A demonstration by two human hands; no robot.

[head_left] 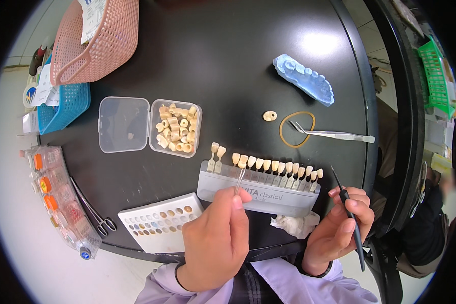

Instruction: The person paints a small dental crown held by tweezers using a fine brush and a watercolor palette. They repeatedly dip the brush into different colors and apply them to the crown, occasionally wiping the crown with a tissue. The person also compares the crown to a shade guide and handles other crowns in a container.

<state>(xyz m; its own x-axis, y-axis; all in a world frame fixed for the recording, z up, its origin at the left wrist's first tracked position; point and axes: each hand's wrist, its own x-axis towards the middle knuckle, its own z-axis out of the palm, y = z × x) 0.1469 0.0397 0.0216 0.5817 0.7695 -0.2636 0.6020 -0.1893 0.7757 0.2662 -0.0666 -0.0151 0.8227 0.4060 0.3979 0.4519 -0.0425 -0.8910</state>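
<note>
My left hand [218, 233] pinches a thin, pale, shiny stem [239, 181]. On its tip sits a small cream tooth crown [242, 162], in front of the row of tooth-shaped tabs on a grey shade guide [258, 196]. Whether the stem is tweezers or a peg I cannot tell. Held like a pen in my right hand [342, 225] is a fine brush [355, 228] with a dark handle, its thin tip pointing up and away, right of the guide. A crumpled white tissue [296, 225] lies between my right hand and the guide's lower edge.
Left of centre are an opened clear box [124, 126] of crowns, a white palette [154, 238] with coloured spots, scissors-handled forceps [104, 226] and capped jars [50, 182]. Farther right lie a blue dental model [305, 81], a loose crown [270, 116], a rubber band [282, 138] and tweezers [342, 135]. Baskets [111, 50] stand far left.
</note>
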